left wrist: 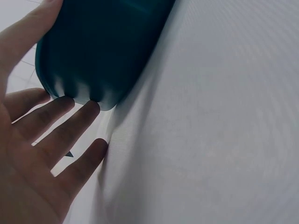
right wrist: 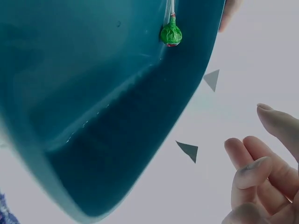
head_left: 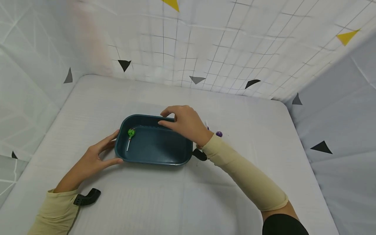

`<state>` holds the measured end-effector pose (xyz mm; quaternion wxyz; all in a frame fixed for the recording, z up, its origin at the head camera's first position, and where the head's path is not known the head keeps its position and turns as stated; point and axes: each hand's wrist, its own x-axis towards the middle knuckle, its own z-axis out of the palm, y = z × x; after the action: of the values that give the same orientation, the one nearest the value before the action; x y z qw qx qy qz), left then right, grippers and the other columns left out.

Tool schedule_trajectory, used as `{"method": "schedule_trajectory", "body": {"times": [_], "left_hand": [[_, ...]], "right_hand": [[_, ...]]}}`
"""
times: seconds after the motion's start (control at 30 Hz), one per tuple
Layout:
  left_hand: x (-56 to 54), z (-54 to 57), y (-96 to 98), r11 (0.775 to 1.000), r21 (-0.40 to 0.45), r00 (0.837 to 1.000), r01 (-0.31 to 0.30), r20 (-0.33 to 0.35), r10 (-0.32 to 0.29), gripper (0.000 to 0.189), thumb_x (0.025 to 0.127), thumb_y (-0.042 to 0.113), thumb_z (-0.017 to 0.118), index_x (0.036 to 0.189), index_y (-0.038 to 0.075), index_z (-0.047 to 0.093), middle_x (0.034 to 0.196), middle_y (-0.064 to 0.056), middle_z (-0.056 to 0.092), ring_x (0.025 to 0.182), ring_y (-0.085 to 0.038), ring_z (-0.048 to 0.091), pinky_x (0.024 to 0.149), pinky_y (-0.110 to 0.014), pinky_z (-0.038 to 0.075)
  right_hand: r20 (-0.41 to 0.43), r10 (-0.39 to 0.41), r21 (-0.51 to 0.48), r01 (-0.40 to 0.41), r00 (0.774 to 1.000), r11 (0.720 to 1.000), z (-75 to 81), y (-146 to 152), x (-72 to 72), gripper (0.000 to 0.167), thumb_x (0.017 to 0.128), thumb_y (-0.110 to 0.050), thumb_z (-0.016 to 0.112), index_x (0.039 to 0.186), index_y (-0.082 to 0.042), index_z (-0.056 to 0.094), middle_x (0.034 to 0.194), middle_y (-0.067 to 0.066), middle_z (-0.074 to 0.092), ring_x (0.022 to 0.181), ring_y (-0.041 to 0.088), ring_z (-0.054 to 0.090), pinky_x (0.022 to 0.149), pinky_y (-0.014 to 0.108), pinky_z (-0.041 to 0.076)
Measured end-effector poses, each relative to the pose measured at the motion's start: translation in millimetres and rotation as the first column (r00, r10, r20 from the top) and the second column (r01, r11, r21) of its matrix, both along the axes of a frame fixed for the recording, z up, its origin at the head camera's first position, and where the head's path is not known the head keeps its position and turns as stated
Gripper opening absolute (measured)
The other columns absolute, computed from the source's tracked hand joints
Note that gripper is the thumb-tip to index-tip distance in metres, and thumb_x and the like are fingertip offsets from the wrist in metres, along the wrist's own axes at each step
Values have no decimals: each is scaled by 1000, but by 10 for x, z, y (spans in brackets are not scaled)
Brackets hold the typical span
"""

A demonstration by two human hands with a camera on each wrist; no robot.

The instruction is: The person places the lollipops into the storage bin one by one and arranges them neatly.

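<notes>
A dark teal tray (head_left: pixel 155 143) sits on the white surface, with a green-wrapped lollipop (head_left: pixel 131 133) lying at its left end, stick toward the near side. My left hand (head_left: pixel 94 158) is at the tray's left end; in the left wrist view its fingers (left wrist: pixel 65 135) are spread, several tips touching the end wall and the thumb along the side. Above the tray's far right part hovers my right hand (head_left: pixel 188 122), thumb and index finger apart. In the right wrist view its fingers (right wrist: pixel 261 182) are loosely curled and hold nothing. The lollipop (right wrist: pixel 171 35) lies apart from them.
Right of the tray, a purple-wrapped candy (head_left: pixel 219 134) and a white stick (head_left: pixel 206 124) show beside the right forearm, which partly hides the things there. Each wrist carries a black camera mount (head_left: pixel 87 197). Light fabric walls (head_left: pixel 205 49) with printed triangles enclose the surface.
</notes>
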<state>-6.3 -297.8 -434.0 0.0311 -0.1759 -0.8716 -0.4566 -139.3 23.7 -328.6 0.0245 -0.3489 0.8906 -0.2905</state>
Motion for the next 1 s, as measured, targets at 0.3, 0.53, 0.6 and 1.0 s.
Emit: {"method": "schedule_trajectory", "body": {"times": [0.3,0.53,0.6,1.0], "left_hand": [[0,22,0,1000,1,1000,-2,12,2,109,73,3,92,164,15,32,156,-27,47,130,20,43,106,1,36],[-8,-12,-13,1000,-1,1000,-5,9,5,109,73,1,92,163,15,32,154,-27,49,127,19,46,105,1,37],[-12,-24,-21,1000,0,1000,-2,8,2,109,73,1,92,164,15,32,155,-27,48,127,19,47,106,1,37],[-19,-38,-37,1000,-1,1000,0,18,0,108,75,2,91,164,16,31,160,-26,43,127,19,46,106,1,36]], "right_hand": [[-40,-20,-14,20,999,1000,20,247,51,27,94,-33,78,113,-13,78,108,0,80,64,10,56,59,26,49],[-27,-56,-39,55,998,998,-13,423,76,26,93,-33,80,112,-15,79,106,-2,79,59,9,55,57,26,48],[-20,-72,-37,71,997,997,-28,472,88,27,93,-33,80,112,-15,79,103,-3,79,57,9,54,56,26,46],[10,-165,-2,165,986,986,-162,704,142,32,92,-36,80,115,-14,78,89,-5,77,59,10,55,53,26,46]]}}
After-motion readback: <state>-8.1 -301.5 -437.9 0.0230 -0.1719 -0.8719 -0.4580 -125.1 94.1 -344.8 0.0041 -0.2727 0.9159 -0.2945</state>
